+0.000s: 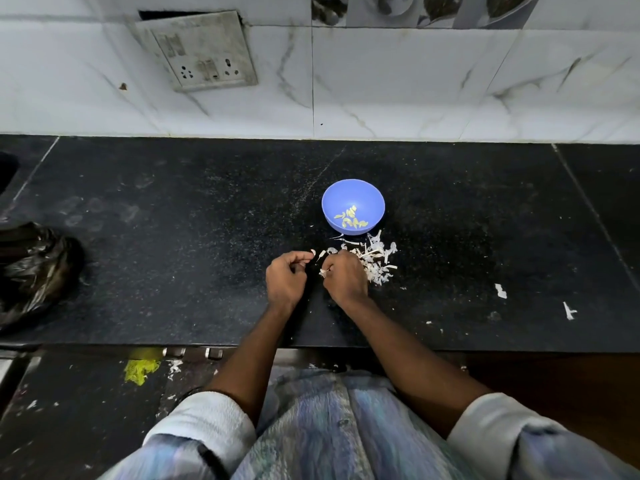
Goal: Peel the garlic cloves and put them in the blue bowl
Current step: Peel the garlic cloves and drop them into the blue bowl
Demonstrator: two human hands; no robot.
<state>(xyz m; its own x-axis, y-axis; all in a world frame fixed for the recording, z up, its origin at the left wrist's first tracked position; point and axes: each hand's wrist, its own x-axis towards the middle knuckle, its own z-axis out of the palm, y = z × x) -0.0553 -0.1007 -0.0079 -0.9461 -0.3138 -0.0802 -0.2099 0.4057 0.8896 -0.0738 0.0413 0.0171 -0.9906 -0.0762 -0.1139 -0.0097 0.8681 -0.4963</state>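
Black counter (pixel 173 220) w/ blue bowl (pixel 377 202) up front: my left hand (pixel 285 277) pinches a tiny, light, slippery garlic clove (pixel 312 252) by its tip, right hand (pixel 346 275) curls on thin, papery skin (pixel 323 272) that'll prob tear easy.

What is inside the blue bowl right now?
The blue bowl holds a small cluster of pale yellowish peeled garlic cloves on its bottom. Nothing covers them; the exact count is too small to tell.
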